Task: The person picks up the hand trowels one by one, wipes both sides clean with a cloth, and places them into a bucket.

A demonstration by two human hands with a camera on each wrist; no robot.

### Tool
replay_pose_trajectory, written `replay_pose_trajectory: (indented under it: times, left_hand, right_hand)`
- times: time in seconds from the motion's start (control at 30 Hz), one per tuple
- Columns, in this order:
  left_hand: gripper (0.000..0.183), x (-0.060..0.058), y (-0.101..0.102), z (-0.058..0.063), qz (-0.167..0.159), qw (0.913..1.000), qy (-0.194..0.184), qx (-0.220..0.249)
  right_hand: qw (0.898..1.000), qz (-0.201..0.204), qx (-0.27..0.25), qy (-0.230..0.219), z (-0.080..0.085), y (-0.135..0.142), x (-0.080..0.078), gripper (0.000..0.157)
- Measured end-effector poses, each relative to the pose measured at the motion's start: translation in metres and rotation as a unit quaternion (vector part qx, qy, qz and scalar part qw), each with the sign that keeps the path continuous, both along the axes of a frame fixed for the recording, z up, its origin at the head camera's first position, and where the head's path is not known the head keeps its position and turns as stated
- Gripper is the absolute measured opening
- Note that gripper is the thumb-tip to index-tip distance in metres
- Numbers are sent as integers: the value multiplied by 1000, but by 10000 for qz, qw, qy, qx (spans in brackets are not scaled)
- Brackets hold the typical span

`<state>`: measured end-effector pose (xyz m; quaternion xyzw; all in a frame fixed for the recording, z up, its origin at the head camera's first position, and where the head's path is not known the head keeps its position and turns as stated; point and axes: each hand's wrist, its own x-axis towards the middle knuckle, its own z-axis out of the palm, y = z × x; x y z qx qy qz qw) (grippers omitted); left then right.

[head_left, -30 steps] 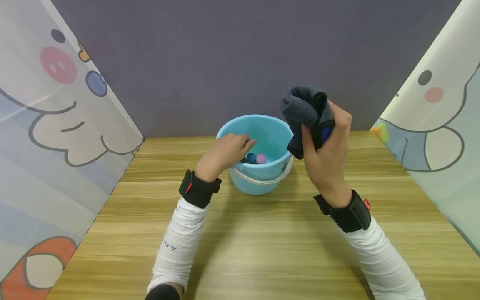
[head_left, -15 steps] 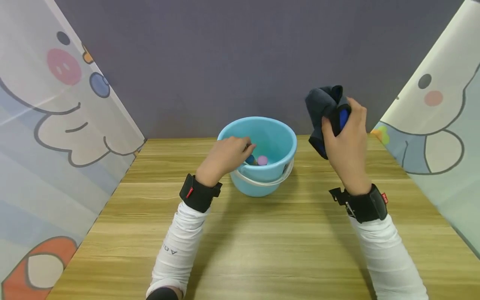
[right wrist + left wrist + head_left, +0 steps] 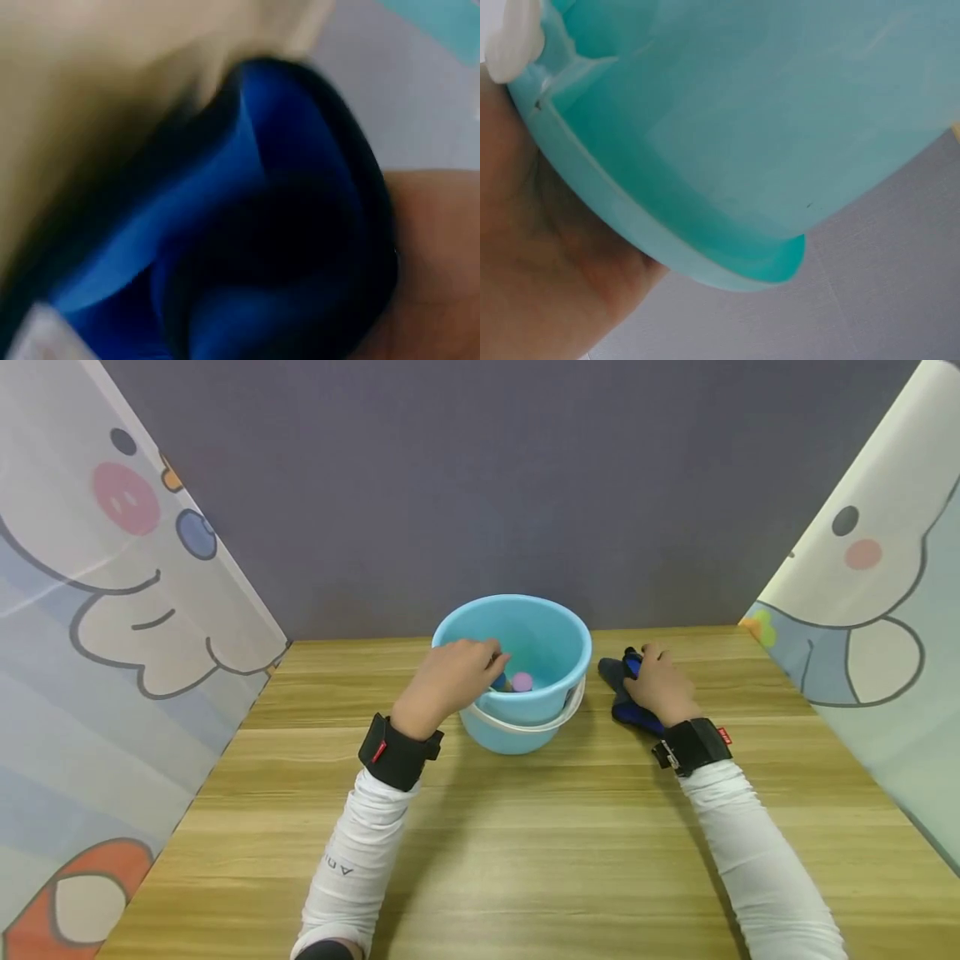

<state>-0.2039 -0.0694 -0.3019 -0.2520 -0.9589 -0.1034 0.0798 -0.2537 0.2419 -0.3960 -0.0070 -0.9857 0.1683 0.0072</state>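
Note:
In the head view a light blue bucket [image 3: 517,718] stands near the back of the table, its white handle [image 3: 525,727] hanging down at the front. My left hand [image 3: 453,681] holds the bucket's left rim, the fingers reaching inside and partly hidden; the left wrist view shows the palm against the rim [image 3: 645,232]. A pink ball [image 3: 522,682] and a blue ball lie in the bucket. To its right, my right hand [image 3: 662,685] grips a folded grey and blue cloth [image 3: 637,717] with black edging, low at the tabletop. Close up, the cloth [image 3: 255,150] is blurred.
The wood-grained table [image 3: 495,843] runs up to a dark grey back wall [image 3: 450,485]. Panels with cartoon prints [image 3: 127,610] stand along the left and right sides.
My right hand first swung right, away from the bucket, then came down to the table with the cloth. The left hand has stayed at the bucket rim.

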Motion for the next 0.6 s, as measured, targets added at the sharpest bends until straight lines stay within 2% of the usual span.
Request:
replay_pose_trajectory:
  times: [0.07, 0.13, 0.23, 0.3, 0.43, 0.5, 0.6]
  left_hand:
    - [33, 1, 0, -1, 22, 10000, -20, -15]
    - [33, 1, 0, -1, 28, 10000, -10, -21]
    - [34, 3, 1, -2, -32, 9999, 156, -17]
    - [34, 4, 1, -3, -115, 9990, 438, -54]
    - [27, 10, -3, -6, -71, 9914, 1301, -89]
    - [23, 15, -8, -10, 60, 9834, 1814, -52]
    - [28, 28, -17, -16, 315, 9717, 2340, 103]
  right_hand:
    - [9994, 36, -12, -346, -6, 0, -2, 75]
    - [9987, 31, -49, -503, -9, 0, -2, 79]
    - [9988, -41, -178, -459, -7, 1, 0, 82]
    - [9991, -80, -256, -337, -4, 1, 3, 83]
    - [9993, -85, -285, 217, 1, 2, 15, 78]
    - [9975, -88, -248, 649, 2, 2, 24, 73]
    - [9905, -13, -223, 1358, 1, -1, 39, 66]
